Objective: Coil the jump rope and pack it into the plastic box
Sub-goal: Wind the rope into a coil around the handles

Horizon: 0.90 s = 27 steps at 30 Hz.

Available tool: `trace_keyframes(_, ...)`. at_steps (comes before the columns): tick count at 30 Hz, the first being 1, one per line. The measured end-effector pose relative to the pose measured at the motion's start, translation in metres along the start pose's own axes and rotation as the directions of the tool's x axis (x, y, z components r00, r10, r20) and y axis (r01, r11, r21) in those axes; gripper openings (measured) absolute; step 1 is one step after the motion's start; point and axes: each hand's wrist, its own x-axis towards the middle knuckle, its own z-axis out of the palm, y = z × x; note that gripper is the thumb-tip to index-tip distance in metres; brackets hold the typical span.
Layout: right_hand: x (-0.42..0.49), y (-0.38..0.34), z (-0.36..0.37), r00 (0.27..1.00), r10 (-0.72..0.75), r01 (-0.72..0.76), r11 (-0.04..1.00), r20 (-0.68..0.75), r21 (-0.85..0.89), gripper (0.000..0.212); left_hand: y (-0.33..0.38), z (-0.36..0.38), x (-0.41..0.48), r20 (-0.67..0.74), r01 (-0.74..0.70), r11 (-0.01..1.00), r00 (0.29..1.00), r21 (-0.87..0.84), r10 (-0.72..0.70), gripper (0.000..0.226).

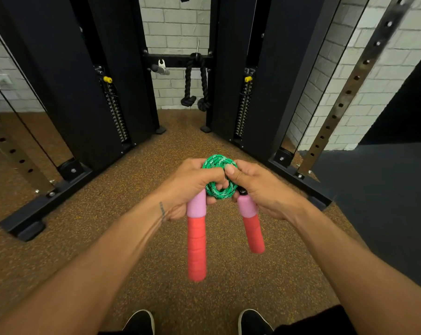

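A brown speckled gym floor [156, 238] runs up to a black cable machine [59, 81] and a white brick wall [178, 25]. The left hand [192, 182] and right hand [260, 187] curl tightly around the jump rope [219, 163], its green coil clasped between them. Below the grip hang the pink-and-red left handle [196, 238] and right handle [253, 228].

Both hands — left hand [192, 182], right hand [260, 189] — grip the coiled green jump rope [220, 175], pink handles [196, 235] hanging down.
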Motion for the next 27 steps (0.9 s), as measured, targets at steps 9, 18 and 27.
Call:
trace_keyframes(9,-0.006,0.0,-0.001,0.995,-0.094,0.078,0.955,-0.045,-0.288,0.029,-0.006,-0.005,-0.006,0.06,-0.017,0.998,0.998,-0.067,0.021,0.034)
trace_keyframes(18,-0.006,-0.008,0.02,0.97,-0.171,0.088,0.911,-0.174,-0.404,0.029,-0.004,-0.007,-0.003,-0.115,-0.063,0.997,0.992,-0.037,0.058,0.032)
trace_keyframes(27,0.006,-0.013,0.059,0.979,-0.118,0.101,0.989,-0.165,-0.112,0.028,-0.003,-0.051,-0.038,-0.116,-0.186,0.964,0.971,0.192,0.21,0.029)
